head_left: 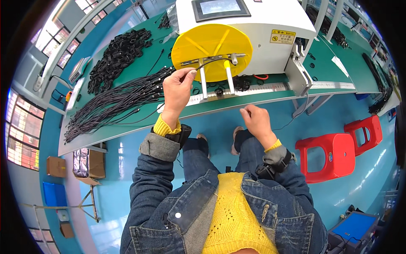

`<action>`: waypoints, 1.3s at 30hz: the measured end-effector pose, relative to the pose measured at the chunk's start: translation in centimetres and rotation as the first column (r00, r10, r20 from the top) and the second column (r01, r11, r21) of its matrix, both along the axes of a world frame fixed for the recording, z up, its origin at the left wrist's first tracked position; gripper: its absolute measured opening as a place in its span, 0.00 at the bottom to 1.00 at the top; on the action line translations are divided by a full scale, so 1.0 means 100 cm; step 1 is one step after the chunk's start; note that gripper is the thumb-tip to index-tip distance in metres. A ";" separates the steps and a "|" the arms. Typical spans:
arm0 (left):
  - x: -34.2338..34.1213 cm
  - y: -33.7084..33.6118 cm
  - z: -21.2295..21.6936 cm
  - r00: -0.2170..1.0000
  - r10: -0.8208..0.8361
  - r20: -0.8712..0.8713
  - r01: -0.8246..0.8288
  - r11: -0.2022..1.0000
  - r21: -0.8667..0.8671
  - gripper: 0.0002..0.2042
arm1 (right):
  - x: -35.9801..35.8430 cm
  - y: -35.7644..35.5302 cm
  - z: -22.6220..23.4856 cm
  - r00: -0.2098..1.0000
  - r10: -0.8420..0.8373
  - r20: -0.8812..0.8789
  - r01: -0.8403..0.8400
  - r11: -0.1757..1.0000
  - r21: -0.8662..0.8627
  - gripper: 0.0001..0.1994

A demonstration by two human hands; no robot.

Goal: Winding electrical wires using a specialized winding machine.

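- Black cable (211, 62), thin and curved, runs from the raised left hand (177, 91) up to the metal fixture on the front of the yellow disc (211, 51).
- Left hand's thumb and forefinger are pinched together on the cable's end, just below and left of the disc, over the green workbench (139, 122).
- Right hand (255, 120) sits lower, in front of the bench edge and above the knees, its fingers curled in loosely; whether it grips the thin cable there cannot be told.
- Two pale upright pegs (229, 77) stand out from the disc's lower half, with small black rings lying on the bench behind them.
- Yellow disc is mounted on a white machine (270, 25) that has a screen on top and a yellow warning label on its front.
- A long ruler strip (262, 89) lies along the bench below the machine.
- To the left of the raised hand, a bundle of long black cables (114, 103) is spread across the bench, and farther back lies a heap of coiled black cables (120, 53).
- Two red plastic stools (334, 154) stand on the blue floor to the person's right.
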State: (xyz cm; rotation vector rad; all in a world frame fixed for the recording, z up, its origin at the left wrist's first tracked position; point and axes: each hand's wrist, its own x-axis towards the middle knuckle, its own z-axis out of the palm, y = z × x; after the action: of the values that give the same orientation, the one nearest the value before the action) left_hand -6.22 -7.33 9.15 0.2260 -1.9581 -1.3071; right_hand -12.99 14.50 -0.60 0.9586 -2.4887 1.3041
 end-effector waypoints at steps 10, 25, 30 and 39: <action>0.025 0.008 0.016 0.981 0.129 -0.142 -0.189 0.781 -0.596 0.08 | 0.023 0.020 -0.013 0.979 0.115 0.171 -0.121 0.992 0.025 0.08; 0.040 0.035 -0.002 0.998 0.044 -0.052 -0.064 0.874 -0.482 0.12 | 0.022 0.023 -0.018 0.955 0.163 0.248 -0.191 0.977 0.094 0.08; 0.037 0.047 0.002 0.998 -0.010 -0.062 -0.018 0.903 -0.429 0.14 | 0.018 0.016 0.012 0.977 0.174 0.122 -0.169 0.984 -0.047 0.07; 0.031 0.077 0.037 0.982 0.184 -0.042 -0.128 0.488 -0.863 0.18 | 0.008 -0.023 0.086 0.957 0.125 -0.263 -0.185 0.959 -0.216 0.06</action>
State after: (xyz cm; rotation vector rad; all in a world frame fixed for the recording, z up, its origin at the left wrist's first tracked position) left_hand -3.15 0.41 12.86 -0.0723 -2.3273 -0.0580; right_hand -12.15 12.22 8.02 1.1948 -2.0532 1.3937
